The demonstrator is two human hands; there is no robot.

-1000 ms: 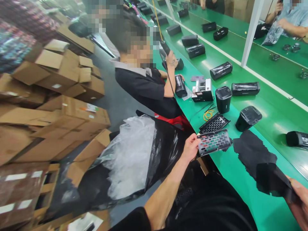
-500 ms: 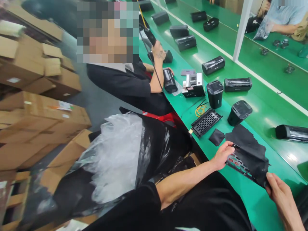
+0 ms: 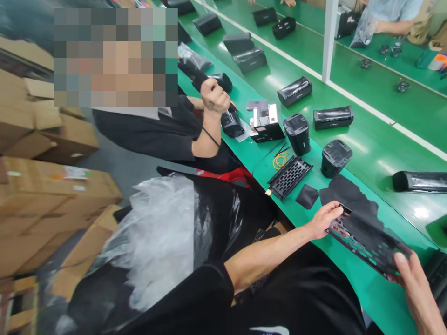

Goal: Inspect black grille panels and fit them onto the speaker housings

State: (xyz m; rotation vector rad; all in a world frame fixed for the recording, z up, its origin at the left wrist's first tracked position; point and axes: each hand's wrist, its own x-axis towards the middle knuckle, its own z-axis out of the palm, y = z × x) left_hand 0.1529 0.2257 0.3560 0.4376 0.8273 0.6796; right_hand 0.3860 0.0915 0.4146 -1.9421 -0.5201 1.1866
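Note:
Over the near edge of the bench I hold a black perforated speaker grille [image 3: 356, 244], tilted, with rows of slots along its lower half. Dark sheet-like material covers its upper half; whether it is stuck down I cannot tell. My left hand [image 3: 325, 220] pinches the grille's left end, thumb on top. My right hand [image 3: 411, 270] grips the right end, thumb on the face and fingers partly hidden beneath. Just beyond lies a ragged piece of black cloth [image 3: 349, 193], beside a small black square [image 3: 307, 196]. Another black grille [image 3: 289, 177] rests to the left.
Two upright black speakers [image 3: 336, 158] [image 3: 296, 134] stand past the cloth, near an opened white-and-black box [image 3: 267, 123]. More speakers lie along the green line [image 3: 377, 139]. At left sits a co-worker [image 3: 146, 135] with a raised fist; plastic-wrapped black material [image 3: 164, 242] and cartons [image 3: 52, 195] fill the floor side.
Black cloth that hung over the grille's right end has shifted, and more slots show there now. My right hand has moved slightly right. The co-worker's raised hand has turned, and my view has swung right.

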